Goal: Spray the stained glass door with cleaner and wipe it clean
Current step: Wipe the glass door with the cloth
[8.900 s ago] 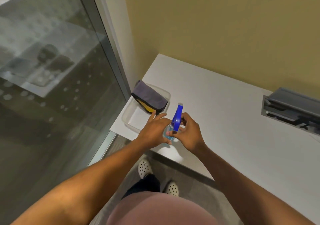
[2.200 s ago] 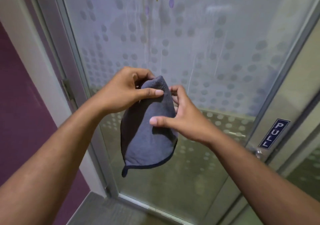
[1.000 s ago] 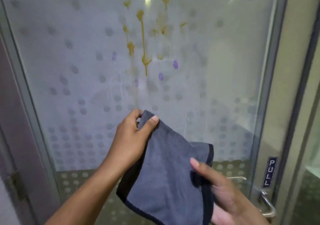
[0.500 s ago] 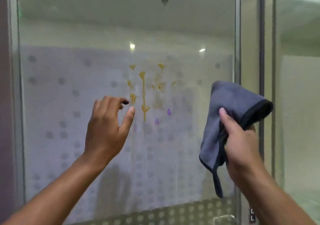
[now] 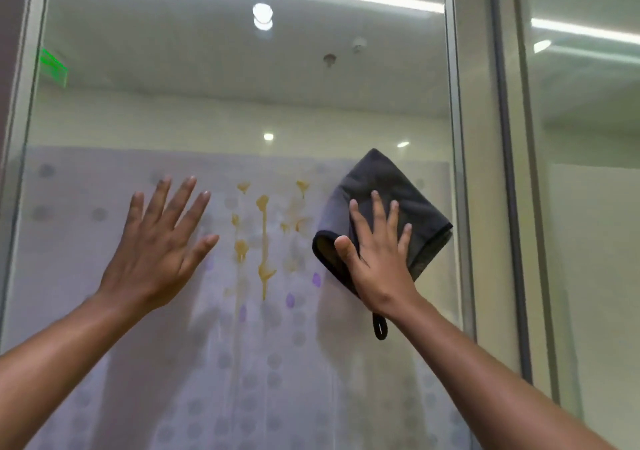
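The glass door point(image 5: 242, 110) fills the view, frosted with grey dots on its lower half. Yellow drip stains point(image 5: 264, 238) and a few purple spots point(image 5: 290, 299) run down its middle, with wet streaks below. My right hand point(image 5: 375, 259) lies flat with straight, spread fingers on a folded dark grey cloth point(image 5: 388, 186), pressing it against the glass just right of the stains. The cloth's hanging loop dangles under my wrist. My left hand point(image 5: 159, 241) is spread flat against the glass left of the stains and holds nothing.
A metal door frame point(image 5: 460, 172) runs down the right side, with a dark vertical seal and another glass panel point(image 5: 588, 241) beyond it. The left frame edge point(image 5: 17, 138) borders a dark wall. A green exit sign point(image 5: 53, 67) shows through the glass.
My right hand went from gripping the bunched cloth in the air to pressing it flat on the glass. My left hand opened and spread against the door. The view tilted upward.
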Motion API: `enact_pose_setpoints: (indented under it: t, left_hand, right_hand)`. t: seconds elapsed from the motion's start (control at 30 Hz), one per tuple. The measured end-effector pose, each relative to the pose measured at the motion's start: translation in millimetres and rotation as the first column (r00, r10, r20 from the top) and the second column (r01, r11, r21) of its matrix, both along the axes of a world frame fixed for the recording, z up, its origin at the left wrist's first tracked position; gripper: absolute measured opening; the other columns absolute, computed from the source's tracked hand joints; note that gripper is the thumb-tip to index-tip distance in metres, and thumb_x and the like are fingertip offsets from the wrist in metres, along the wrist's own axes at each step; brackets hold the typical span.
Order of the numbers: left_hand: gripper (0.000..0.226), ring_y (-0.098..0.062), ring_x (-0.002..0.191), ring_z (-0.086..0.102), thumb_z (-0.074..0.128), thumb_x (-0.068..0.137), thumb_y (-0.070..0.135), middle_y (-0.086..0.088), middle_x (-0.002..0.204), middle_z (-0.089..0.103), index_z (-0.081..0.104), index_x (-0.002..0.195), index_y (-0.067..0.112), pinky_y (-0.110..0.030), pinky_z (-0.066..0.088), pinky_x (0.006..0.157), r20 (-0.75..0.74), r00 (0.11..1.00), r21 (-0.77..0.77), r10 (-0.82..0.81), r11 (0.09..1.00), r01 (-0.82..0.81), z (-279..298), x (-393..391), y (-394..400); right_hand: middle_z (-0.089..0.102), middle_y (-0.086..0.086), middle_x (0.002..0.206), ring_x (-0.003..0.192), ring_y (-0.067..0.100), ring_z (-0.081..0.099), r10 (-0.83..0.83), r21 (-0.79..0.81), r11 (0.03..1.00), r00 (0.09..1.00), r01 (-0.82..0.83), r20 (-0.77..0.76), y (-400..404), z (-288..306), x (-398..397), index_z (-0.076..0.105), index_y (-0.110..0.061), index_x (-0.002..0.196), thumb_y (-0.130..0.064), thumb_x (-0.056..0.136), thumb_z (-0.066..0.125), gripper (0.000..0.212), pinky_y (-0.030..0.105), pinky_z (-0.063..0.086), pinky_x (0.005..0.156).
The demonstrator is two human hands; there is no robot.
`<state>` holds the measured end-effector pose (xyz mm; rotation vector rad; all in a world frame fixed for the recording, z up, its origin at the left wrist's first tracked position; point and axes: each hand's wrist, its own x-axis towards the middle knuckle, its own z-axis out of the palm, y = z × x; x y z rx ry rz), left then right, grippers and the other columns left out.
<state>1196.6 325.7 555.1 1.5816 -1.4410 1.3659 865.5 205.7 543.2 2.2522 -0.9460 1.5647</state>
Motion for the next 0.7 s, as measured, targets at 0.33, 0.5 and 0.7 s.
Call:
enact_pose_setpoints:
  t: [0.33, 0.5, 0.7]
  left_hand:
    - [0.072, -0.026, 0.168, 0.003, 0.015, 0.109, 0.059, 0.001, 0.181, 0.005, 0.016, 0.171, 0.023, -0.061, 0.007, 0.132, 0.049, 0.999, -0.069, 0.016, 0.998, -0.013, -3.2, 11.8, -16.7]
    - [0.071, -0.024, 0.168, 0.0, 0.017, 0.109, 0.058, 0.002, 0.181, 0.002, 0.012, 0.171, 0.025, -0.058, 0.003, 0.133, 0.069, 0.998, -0.074, 0.002, 0.997, 0.003, -3.7, 16.4, -20.6]
    - [0.073, -0.028, 0.168, 0.006, 0.017, 0.107, 0.06, 0.001, 0.181, 0.006, 0.015, 0.171, 0.026, -0.062, 0.004, 0.13, 0.086, 0.995, -0.108, -0.059, 0.992, 0.068, -1.2, 27.1, -32.3]
  right_hand:
    - [-0.01, 0.012, 0.175, 0.16, 0.038, -0.016, -0.231, 0.046, 0.972, 0.9, 0.231, 0.369, -23.3, 36.9, 36.9, -0.004, -0.03, 0.165, -0.098, 0.076, 0.029, 0.117, 0.066, -0.012, 0.123]
    - [-0.005, 0.007, 0.176, 0.161, 0.035, -0.01, -0.256, -0.065, 0.953, 0.901, 0.296, 0.349, -30.3, 18.3, 44.5, 0.004, -0.035, 0.166, -0.058, 0.1, 0.027, 0.073, 0.071, 0.001, 0.124]
    - [-0.004, -0.004, 0.177, 0.162, 0.027, -0.012, -0.16, -0.165, 0.97, 0.981, 0.176, 0.105, -23.9, -104.8, 40.6, 0.008, -0.041, 0.165, -0.044, 0.089, 0.044, 0.085, 0.057, -0.009, 0.126]
